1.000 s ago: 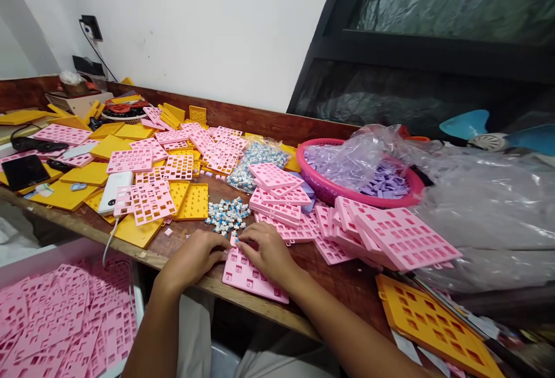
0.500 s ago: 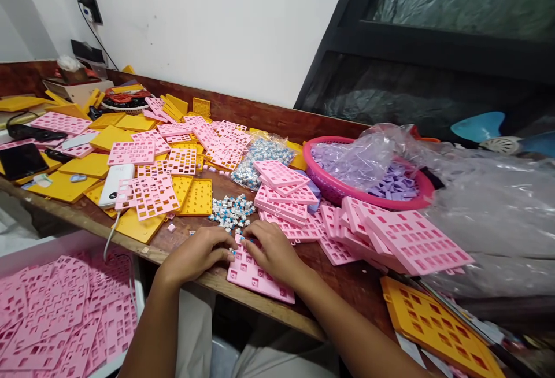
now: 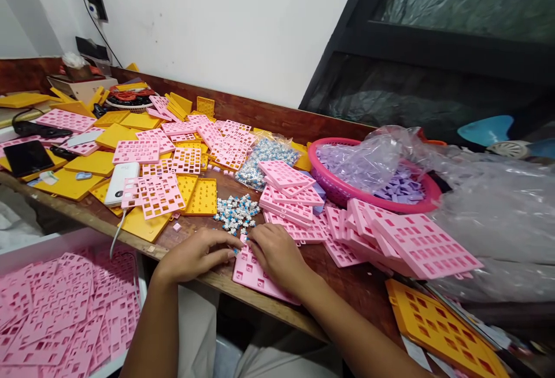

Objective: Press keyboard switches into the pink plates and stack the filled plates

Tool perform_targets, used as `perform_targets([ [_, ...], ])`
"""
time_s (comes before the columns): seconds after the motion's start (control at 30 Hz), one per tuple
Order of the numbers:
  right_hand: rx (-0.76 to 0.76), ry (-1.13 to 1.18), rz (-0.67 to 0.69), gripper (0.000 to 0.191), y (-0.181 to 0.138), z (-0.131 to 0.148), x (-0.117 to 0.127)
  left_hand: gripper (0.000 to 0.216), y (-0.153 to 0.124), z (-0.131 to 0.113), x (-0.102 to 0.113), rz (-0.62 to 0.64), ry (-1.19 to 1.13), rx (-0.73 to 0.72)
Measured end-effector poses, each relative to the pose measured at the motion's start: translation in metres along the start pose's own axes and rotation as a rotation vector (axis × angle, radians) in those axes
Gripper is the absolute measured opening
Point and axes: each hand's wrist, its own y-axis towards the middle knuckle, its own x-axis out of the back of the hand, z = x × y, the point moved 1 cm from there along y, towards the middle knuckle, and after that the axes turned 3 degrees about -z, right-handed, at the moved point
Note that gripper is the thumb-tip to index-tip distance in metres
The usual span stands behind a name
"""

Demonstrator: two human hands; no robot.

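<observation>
A pink keyboard plate [image 3: 250, 274] with square openings lies at the table's front edge. My left hand [image 3: 196, 255] is at its upper left corner, with thumb and forefinger closed on a small blue-and-white keyboard switch. Across the plate's upper right part rests my right hand [image 3: 277, 254]; its fingers are curled, and a blue bit of a switch shows at the tips. Those fingers partly hide the plate's top rows. Just beyond both hands is a loose heap of blue-and-white switches [image 3: 236, 213].
Stacked pink cases [image 3: 290, 196] and tilted ones [image 3: 427, 245] stand to the right. Behind them is a pink basket [image 3: 318, 164] of purple pieces. A clear bag of switches [image 3: 264, 158], yellow cases [image 3: 202, 196] and a white power bank [image 3: 121, 184] lie left. Below left, a bin [image 3: 141, 285] holds pink plates.
The whole view has shifted slightly, so things appear a little further right. Both hands stay at the plate's upper end, with only small finger movements.
</observation>
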Motion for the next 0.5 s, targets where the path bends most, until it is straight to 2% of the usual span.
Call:
perform_targets([
  [0.17, -0.007, -0.028, 0.009, 0.011, 0.0, 0.0, -0.004, 0.027, 0.002, 0.002, -0.003, 0.004, 0.064, -0.033],
  [0.37, 0.115, -0.212, 0.045, 0.012, 0.003, 0.007, 0.001, 0.013, 0.002, 0.001, -0.003, -0.043, 0.144, 0.011],
  [0.5, 0.051, 0.022, 0.012, 0.013, 0.007, 0.0, 0.008, 0.009, 0.002, -0.001, -0.008, -0.096, 0.159, 0.038],
])
